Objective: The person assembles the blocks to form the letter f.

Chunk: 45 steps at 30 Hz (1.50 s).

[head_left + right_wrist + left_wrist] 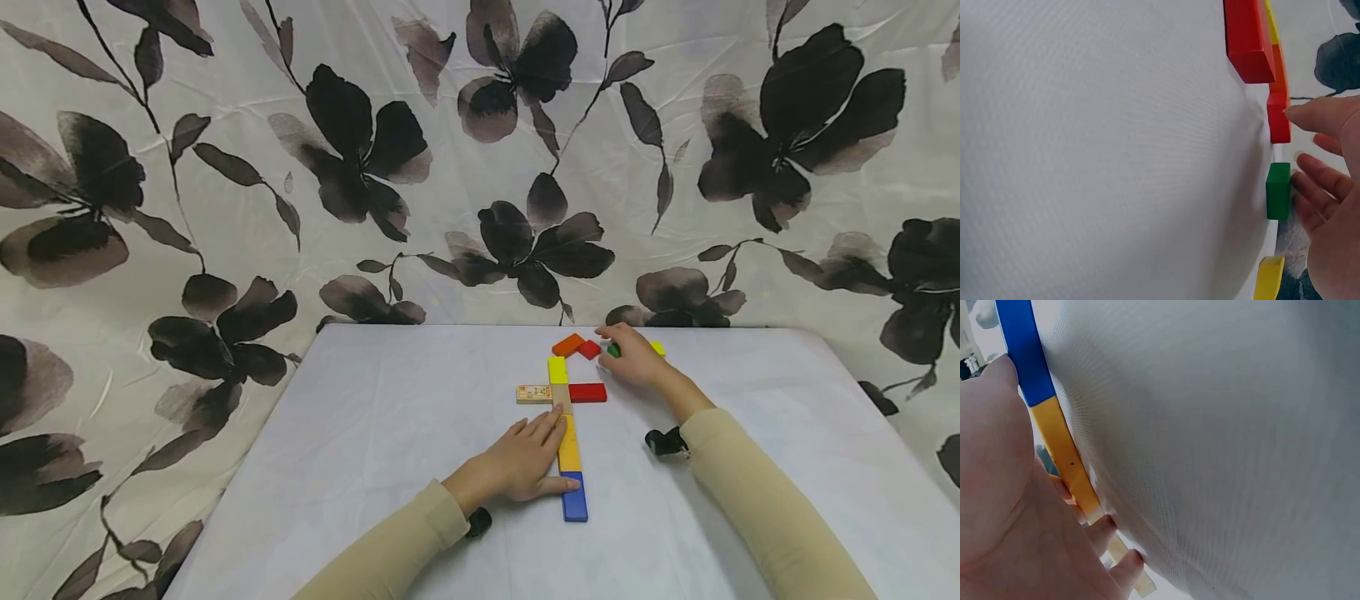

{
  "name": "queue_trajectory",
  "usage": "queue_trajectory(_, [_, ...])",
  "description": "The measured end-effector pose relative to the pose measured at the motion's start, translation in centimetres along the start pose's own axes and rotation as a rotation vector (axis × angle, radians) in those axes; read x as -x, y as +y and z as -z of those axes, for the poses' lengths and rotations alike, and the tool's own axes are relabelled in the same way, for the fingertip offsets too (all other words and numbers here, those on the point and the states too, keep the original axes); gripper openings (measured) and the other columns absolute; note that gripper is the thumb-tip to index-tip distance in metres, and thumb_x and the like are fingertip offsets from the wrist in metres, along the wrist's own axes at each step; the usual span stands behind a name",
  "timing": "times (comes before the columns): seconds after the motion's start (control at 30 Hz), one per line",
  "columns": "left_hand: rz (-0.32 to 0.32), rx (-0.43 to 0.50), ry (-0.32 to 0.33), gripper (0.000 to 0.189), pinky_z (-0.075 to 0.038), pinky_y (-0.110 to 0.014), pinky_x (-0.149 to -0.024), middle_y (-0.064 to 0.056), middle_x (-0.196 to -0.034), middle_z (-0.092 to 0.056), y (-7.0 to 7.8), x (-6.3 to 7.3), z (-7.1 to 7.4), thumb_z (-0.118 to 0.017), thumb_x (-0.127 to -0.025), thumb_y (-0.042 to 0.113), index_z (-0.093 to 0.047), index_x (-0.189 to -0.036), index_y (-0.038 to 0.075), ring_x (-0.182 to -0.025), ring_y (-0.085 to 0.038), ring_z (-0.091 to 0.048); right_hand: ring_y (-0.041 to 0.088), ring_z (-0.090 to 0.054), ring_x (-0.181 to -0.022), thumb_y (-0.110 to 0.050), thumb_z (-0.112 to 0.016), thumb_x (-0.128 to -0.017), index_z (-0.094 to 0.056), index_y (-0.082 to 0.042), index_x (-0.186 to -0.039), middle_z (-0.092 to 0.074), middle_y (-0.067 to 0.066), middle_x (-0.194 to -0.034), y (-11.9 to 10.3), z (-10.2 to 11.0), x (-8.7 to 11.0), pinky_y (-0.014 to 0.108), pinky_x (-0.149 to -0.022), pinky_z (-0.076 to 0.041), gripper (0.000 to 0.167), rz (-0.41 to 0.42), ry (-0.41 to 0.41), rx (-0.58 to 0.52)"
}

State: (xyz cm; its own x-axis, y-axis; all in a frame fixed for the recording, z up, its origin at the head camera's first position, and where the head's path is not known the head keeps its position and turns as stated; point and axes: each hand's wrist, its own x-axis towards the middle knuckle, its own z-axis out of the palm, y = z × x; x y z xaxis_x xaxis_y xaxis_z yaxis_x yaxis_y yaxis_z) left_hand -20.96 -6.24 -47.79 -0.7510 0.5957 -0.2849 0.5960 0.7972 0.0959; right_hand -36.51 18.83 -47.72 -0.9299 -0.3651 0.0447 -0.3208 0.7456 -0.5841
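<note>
My left hand lies with fingers spread along a column of blocks. Its thumb rests on the blue block, and its fingertips reach past the orange-yellow block to a plain wooden block. My right hand is at the far edge with loosely bent fingers. In the right wrist view one fingertip is right at a small red block, and other fingers are beside a green block. An orange block meets the small red one.
A yellow block tops the column. A printed wooden block and a longer red block flank it. Another yellow block shows behind the right hand. The white table ends at a floral cloth.
</note>
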Motion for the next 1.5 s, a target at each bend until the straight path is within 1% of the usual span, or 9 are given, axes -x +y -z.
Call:
queue_trajectory(0.13, [-0.002,0.0,-0.002,0.102,-0.023,-0.048,-0.125,-0.005,-0.173,-0.002,-0.1,0.1,0.0,-0.037,-0.094,0.08,-0.016,-0.165,0.011,-0.158,-0.02,-0.013,0.04,-0.055,-0.119,-0.016,-0.07,-0.096,-0.054,0.006,-0.142,-0.055,0.025,-0.133,-0.1,-0.5,-0.3,0.057,-0.109,-0.044,0.053,0.005,0.024,0.033])
queue_trajectory(0.33, [-0.006,-0.002,-0.005,0.101,-0.023,-0.047,-0.125,-0.005,-0.173,-0.002,-0.2,0.2,0.0,-0.036,-0.094,0.08,-0.015,-0.165,0.011,-0.158,-0.02,-0.014,0.037,-0.055,-0.115,-0.027,-0.077,-0.092,-0.063,0.005,-0.133,-0.063,0.02,-0.122,-0.5,-1.6,-0.9,0.054,-0.105,-0.046,0.054,-0.035,0.089,0.097])
queue_trajectory(0.5, [-0.01,-0.008,-0.004,0.101,-0.023,-0.047,-0.125,-0.005,-0.173,-0.003,-0.1,0.3,0.0,-0.037,-0.094,0.079,-0.016,-0.165,0.011,-0.158,-0.02,-0.014,0.036,-0.057,-0.108,-0.028,-0.078,-0.09,-0.07,0.005,-0.122,-0.07,0.019,-0.112,-0.8,-1.9,-1.0,0.054,-0.1,-0.045,0.047,-0.033,0.147,0.17])
queue_trajectory(0.67, [-0.01,-0.009,-0.004,0.1,-0.022,-0.047,-0.125,-0.005,-0.173,-0.003,-0.1,0.2,0.0,-0.037,-0.094,0.079,-0.016,-0.165,0.011,-0.158,-0.02,-0.014,0.035,-0.058,-0.1,-0.027,-0.079,-0.09,-0.075,0.003,-0.112,-0.071,0.016,-0.101,-0.8,-1.8,-0.9,0.052,-0.095,-0.045,0.037,-0.038,0.162,0.219])
queue_trajectory(0.9, [-0.013,-0.013,-0.002,0.101,-0.023,-0.047,-0.125,-0.006,-0.173,-0.002,-0.1,0.3,0.1,-0.036,-0.094,0.079,-0.015,-0.165,0.011,-0.158,-0.02,-0.014,0.035,-0.056,-0.101,-0.025,-0.079,-0.091,-0.075,0.004,-0.112,-0.072,0.016,-0.102,-0.9,-1.6,-0.6,0.052,-0.098,-0.046,0.036,-0.091,0.158,0.198])
queue_trajectory(1.0, [-0.012,-0.013,-0.013,0.1,-0.022,-0.047,-0.125,-0.005,-0.173,-0.001,-0.1,0.4,0.0,-0.036,-0.095,0.078,-0.014,-0.165,0.011,-0.158,-0.02,-0.013,0.035,-0.055,-0.101,-0.024,-0.079,-0.091,-0.075,0.004,-0.113,-0.072,0.017,-0.102,-0.7,-1.7,-0.6,0.053,-0.097,-0.046,0.036,-0.106,0.159,0.189])
queue_trajectory(1.13, [-0.006,-0.011,-0.028,0.1,-0.021,-0.047,-0.125,-0.005,-0.173,-0.001,0.0,0.4,0.1,-0.038,-0.095,0.078,-0.013,-0.165,0.011,-0.158,-0.019,-0.012,0.036,-0.058,-0.098,-0.024,-0.078,-0.091,-0.075,0.005,-0.112,-0.073,0.018,-0.1,-0.4,-1.7,-0.7,0.053,-0.096,-0.046,0.036,-0.106,0.185,0.197])
queue_trajectory(1.3, [-0.005,-0.004,-0.021,0.1,-0.02,-0.047,-0.125,-0.005,-0.173,-0.001,0.0,0.6,0.3,-0.037,-0.095,0.078,-0.014,-0.165,0.011,-0.158,-0.02,-0.013,0.036,-0.059,-0.095,-0.023,-0.078,-0.091,-0.075,0.005,-0.111,-0.073,0.018,-0.098,-0.3,-1.6,-1.1,0.052,-0.094,-0.049,0.035,-0.119,0.216,0.189])
queue_trajectory(1.5, [-0.008,0.002,-0.014,0.1,-0.02,-0.048,-0.125,-0.005,-0.173,0.0,-0.1,0.5,0.1,-0.036,-0.095,0.078,-0.014,-0.165,0.011,-0.158,-0.02,-0.013,0.035,-0.058,-0.094,-0.021,-0.077,-0.092,-0.073,0.006,-0.112,-0.071,0.018,-0.098,-0.1,-1.5,-1.6,0.05,-0.091,-0.052,0.034,-0.143,0.215,0.146])
